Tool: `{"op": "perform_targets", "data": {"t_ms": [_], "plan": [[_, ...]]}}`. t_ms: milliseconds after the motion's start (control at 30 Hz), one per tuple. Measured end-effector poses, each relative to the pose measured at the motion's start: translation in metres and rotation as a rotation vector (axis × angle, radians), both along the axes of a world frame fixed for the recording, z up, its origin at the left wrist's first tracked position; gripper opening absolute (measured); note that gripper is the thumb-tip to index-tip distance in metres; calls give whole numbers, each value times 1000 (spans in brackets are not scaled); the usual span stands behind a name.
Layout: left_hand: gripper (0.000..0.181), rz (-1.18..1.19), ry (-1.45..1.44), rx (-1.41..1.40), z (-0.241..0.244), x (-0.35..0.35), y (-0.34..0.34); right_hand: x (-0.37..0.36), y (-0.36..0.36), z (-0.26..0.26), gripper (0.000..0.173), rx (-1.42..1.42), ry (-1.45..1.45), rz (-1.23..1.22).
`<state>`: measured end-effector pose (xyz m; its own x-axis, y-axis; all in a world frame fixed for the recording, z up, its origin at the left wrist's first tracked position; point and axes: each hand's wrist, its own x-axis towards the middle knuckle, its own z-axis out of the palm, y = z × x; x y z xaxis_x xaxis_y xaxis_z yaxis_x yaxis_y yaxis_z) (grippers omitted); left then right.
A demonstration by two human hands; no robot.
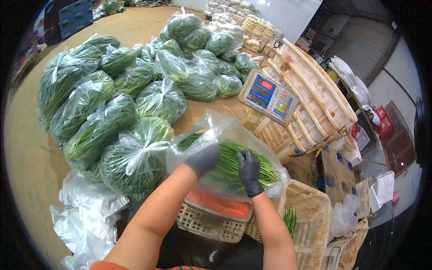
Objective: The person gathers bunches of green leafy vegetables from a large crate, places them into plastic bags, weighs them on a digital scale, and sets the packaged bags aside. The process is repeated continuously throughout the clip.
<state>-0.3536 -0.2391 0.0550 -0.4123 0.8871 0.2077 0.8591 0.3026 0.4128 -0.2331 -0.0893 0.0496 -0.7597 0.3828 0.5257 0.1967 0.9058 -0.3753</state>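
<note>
A clear plastic bag (233, 130) lies before me, holding long, thin, chive-like green stems (229, 162). It rests on a platform scale with a red plate (219, 202). My left hand (205, 160), black-gloved and blurred, is at the bag's left part, touching the plastic or the greens. On the stems to the right, my right hand (249, 172), also black-gloved, has curled fingers; what they grip is hidden. The scale's lit display unit (268, 96) stands beyond the bag.
Tied bags of greens (135, 152) are heaped at the left and back. Plastic crates (314, 91) are stacked at the right. Loose stems lie in an open crate (310, 195) nearby. Clear plastic bags (89, 209) sit at the near left.
</note>
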Motion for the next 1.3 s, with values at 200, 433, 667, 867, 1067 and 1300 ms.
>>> {"op": "perform_targets", "data": {"t_ms": [200,433,667,867,1067,1300], "plan": [[30,-144,-111,66,44,46,41,25,27,3,8,-227,305,6],[67,-201,99,107,-36,75,77,81,36,45,7,-662,425,-101],[87,-164,100,72,-47,74,88,193,-42,134,8,-1187,759,105],[75,-141,156,118,-46,73,86,193,-119,121,15,-1158,-492,26],[56,-162,220,232,1,85,64,187,-20,77,25,-606,113,-217],[62,296,483,355,111,126,-34,141,60,8,74,247,15,-582]]}}
